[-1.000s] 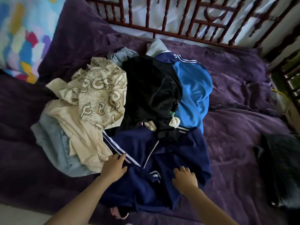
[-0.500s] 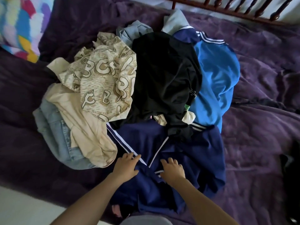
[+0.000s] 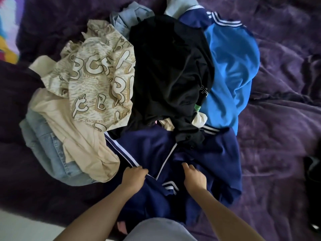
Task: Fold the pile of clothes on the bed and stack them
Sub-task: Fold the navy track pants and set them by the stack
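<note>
Left grip (image 3: 133, 177) is closed on the navy jacket (image 3: 199, 153), its fingers curled over a raised fold of cloth right at the white side stripe. Right grip (image 3: 194, 176) lies just beside it on the same jacket, across the white zip line. Its fingers are bent down onto the fabric, but they are blurred, so it cannot be told whether any cloth is pinched between them. Both forearms reach in from the bottom edge, either side of a patch of grey clothing (image 3: 159, 230) on the person's body.

The navy jacket is the nearest piece of the pile, spread crumpled on the purple bedcover (image 3: 278, 136) with its near hem at the edge of the bed. A black garment (image 3: 166, 75) lies on top in the middle of the pile, and its lower end trails onto the jacket's upper part. To the right of it, partly under it, is a bright blue garment (image 3: 231, 75) with white-striped navy trim at its far end. To the left lies a beige shirt printed with large letters (image 3: 97, 87), overlapping a plain cream garment (image 3: 81, 141), which in turn covers most of a pair of light denim jeans (image 3: 46, 145) at the left edge of the pile. A grey-blue piece (image 3: 128, 18) shows at the far side, behind the black garment. None of the clothes is folded.

A brightly coloured pillow (image 3: 7, 32) sits at the upper left edge, and a dark object (image 3: 312, 188) lies on the bedcover at the right edge, too cropped to identify.
</note>
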Demonstrator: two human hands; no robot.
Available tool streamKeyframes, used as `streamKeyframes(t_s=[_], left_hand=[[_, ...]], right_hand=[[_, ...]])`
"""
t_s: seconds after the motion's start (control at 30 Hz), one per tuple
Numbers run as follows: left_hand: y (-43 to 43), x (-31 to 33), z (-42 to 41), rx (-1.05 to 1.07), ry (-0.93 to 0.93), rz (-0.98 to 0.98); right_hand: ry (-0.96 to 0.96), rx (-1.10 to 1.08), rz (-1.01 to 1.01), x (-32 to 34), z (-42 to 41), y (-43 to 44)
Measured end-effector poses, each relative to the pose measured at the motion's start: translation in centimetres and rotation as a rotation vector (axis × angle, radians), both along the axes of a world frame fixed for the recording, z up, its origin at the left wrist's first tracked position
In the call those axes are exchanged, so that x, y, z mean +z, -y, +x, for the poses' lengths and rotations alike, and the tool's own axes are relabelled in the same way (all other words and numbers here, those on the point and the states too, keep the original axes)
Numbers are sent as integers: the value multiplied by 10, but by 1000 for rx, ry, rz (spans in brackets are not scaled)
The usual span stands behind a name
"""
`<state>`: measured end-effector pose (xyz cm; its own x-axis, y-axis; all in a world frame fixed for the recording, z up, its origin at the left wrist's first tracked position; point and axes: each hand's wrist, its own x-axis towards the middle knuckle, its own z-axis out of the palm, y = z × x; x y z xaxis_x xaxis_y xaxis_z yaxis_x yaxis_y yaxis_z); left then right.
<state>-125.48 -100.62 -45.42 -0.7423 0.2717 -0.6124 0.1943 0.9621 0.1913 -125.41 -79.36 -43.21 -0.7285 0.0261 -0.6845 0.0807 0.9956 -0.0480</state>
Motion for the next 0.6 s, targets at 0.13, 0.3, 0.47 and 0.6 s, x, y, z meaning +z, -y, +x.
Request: streamKeyframes(t_s=[0.13,0.3,0.47,0.6], left_hand=[[5,1,9,15,28,-37],[15,42,6,171,-116,115],[20,130,-34,299,-356,269],[19,225,-67,390,-620,432]], right_hand=[[-115,-178,-10,17,6,-22],[-379,-469,-201,58,5,-51],[-692,-540,-343,139,-19,-66],[-946,-583,-402,226,-44,-72]])
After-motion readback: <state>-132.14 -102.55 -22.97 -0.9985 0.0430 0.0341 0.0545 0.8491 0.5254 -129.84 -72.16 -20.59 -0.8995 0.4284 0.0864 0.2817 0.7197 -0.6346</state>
